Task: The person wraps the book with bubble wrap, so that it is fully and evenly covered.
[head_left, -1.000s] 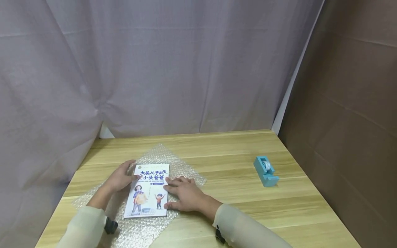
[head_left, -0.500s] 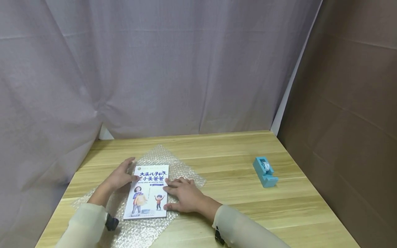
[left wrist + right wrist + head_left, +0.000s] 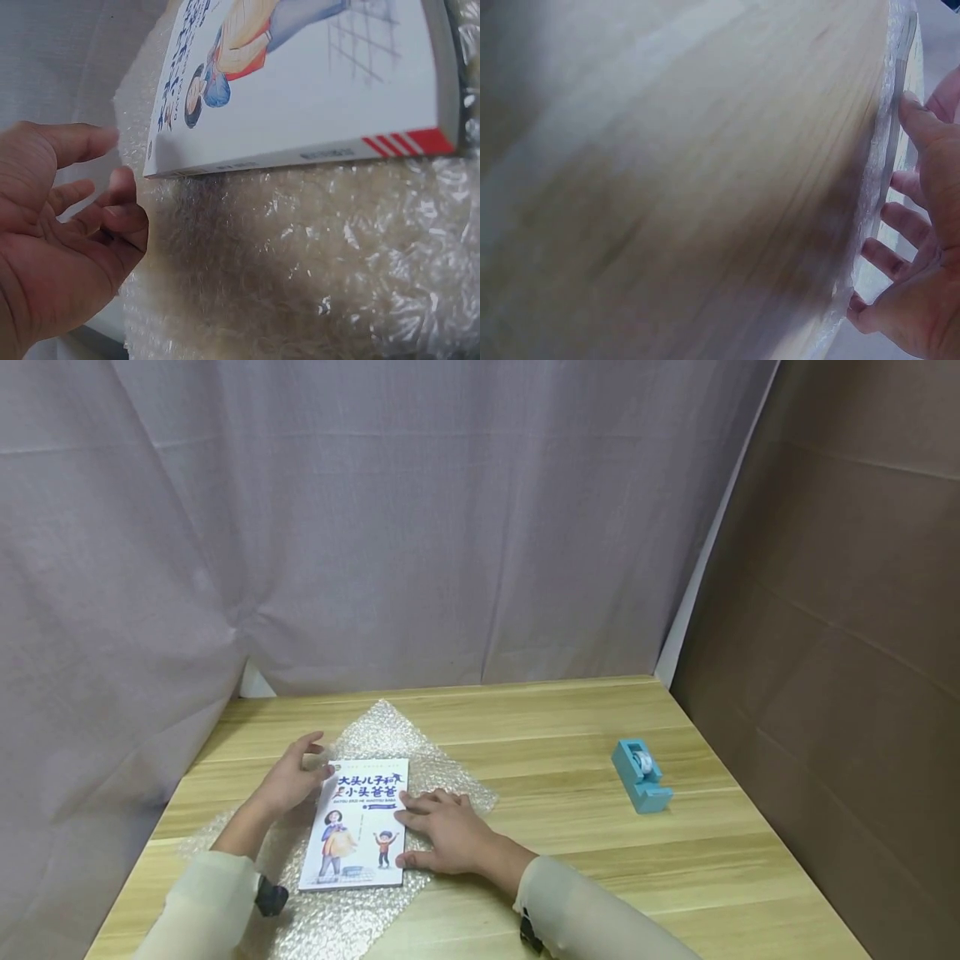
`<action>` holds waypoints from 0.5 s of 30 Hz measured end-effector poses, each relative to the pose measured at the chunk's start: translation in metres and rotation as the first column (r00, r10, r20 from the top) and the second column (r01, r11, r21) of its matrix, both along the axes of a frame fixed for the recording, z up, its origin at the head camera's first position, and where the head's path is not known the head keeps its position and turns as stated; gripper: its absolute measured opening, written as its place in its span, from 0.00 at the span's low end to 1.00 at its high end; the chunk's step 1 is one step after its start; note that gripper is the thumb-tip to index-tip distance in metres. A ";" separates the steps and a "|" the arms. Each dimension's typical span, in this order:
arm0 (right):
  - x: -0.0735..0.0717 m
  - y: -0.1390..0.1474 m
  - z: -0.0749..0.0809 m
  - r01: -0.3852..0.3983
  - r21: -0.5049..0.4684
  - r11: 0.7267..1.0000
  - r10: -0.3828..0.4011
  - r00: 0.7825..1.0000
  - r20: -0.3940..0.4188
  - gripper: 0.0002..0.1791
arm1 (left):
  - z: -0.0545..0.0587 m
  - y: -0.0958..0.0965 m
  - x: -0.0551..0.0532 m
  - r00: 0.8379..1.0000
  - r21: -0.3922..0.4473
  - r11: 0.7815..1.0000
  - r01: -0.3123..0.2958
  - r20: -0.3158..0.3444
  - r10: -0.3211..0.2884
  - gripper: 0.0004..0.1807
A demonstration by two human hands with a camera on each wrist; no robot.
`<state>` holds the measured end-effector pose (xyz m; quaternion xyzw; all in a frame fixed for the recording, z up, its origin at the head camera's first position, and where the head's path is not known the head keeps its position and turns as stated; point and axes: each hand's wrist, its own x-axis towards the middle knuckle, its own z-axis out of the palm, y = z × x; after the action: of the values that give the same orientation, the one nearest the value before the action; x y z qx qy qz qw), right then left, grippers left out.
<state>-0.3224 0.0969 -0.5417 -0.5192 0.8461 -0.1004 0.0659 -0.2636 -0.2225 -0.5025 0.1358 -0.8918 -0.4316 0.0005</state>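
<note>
"what fills the lower frame?"
"a table (image 3: 555, 727), with wrap (image 3: 330, 922) at lower left."
"and the book (image 3: 358, 831)?"
"flat on the wrap there."
"the hands?"
"left hand (image 3: 287, 781) released, fingers loosely bent by the book's upper left corner; right hand (image 3: 447, 835), also relaxed, touches its right edge with spread fingers."
"anything smaller?"
"a dispenser (image 3: 641, 781) at lower right."

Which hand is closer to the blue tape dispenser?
The right hand. It's at the right edge of the children's book, with the tape dispenser farther right. The left hand is by the book's upper left corner.
</note>
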 end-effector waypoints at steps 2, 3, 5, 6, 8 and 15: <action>0.000 0.000 0.000 -0.002 -0.002 1.000 0.002 1.000 -0.004 0.43 | 0.000 0.000 -0.001 1.000 -0.008 1.000 -0.004 -0.016 0.003 0.45; 0.000 0.000 0.000 -0.004 -0.003 1.000 0.004 1.000 -0.005 0.43 | 0.000 0.000 -0.001 1.000 -0.009 1.000 -0.005 -0.023 0.005 0.44; 0.000 0.000 0.000 -0.008 -0.004 1.000 0.008 1.000 -0.008 0.43 | -0.001 0.000 -0.001 0.999 -0.020 1.000 -0.003 -0.035 0.003 0.43; 0.000 0.000 0.000 -0.009 -0.004 1.000 0.009 1.000 -0.009 0.43 | -0.001 0.000 -0.001 0.999 -0.020 1.000 -0.001 -0.039 0.000 0.43; 0.000 0.000 -0.001 -0.010 -0.004 1.000 0.010 1.000 -0.013 0.43 | -0.001 0.000 -0.001 0.999 -0.020 1.000 0.004 -0.045 -0.005 0.42; 0.000 0.001 -0.001 -0.006 -0.008 1.000 0.006 1.000 -0.015 0.43 | -0.001 0.002 -0.002 0.999 -0.058 0.998 0.028 -0.037 -0.030 0.35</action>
<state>-0.3220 0.0977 -0.5430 -0.5229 0.8446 -0.0998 0.0578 -0.2651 -0.2209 -0.5034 0.1146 -0.9055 -0.4084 0.0148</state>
